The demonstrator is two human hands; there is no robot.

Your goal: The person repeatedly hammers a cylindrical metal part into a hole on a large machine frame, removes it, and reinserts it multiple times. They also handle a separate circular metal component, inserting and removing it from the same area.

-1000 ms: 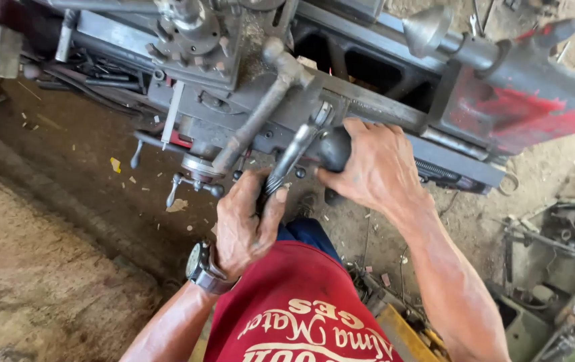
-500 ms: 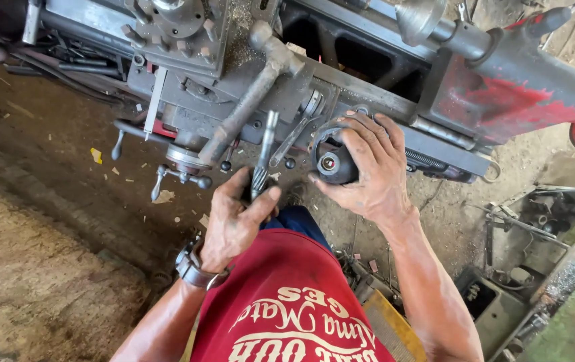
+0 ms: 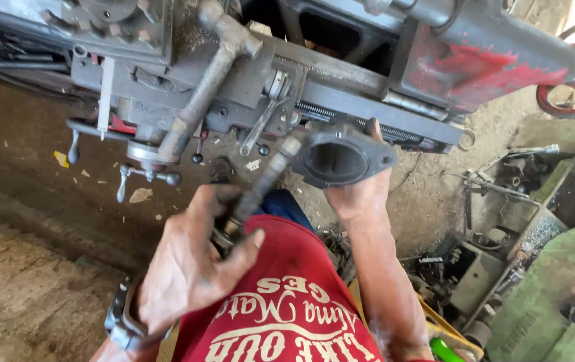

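Note:
My left hand (image 3: 190, 268) grips a long, dark steel shaft (image 3: 260, 188) that slants up to the right, its threaded end near the flange. My right hand (image 3: 361, 194) holds a dark metal flange housing (image 3: 341, 157) with a round bore and an ear at each side, its opening turned toward me. Both sit just in front of an old grey and red lathe (image 3: 341, 74). My red shirt (image 3: 281, 308) fills the bottom of the view, and a metal watch (image 3: 123, 322) is on my left wrist.
The lathe's carriage with long lever (image 3: 200, 94) and small crank handles (image 3: 143, 173) is at upper left. A red handwheel (image 3: 569, 100) is at far right. Scrap metal parts (image 3: 489, 221) and a green machine body (image 3: 556, 295) lie on the dirt floor at right.
My right hand has pulled the flange housing off the lathe and turned its bore toward me. My left hand has lowered with the shaft, whose tip now points at the flange.

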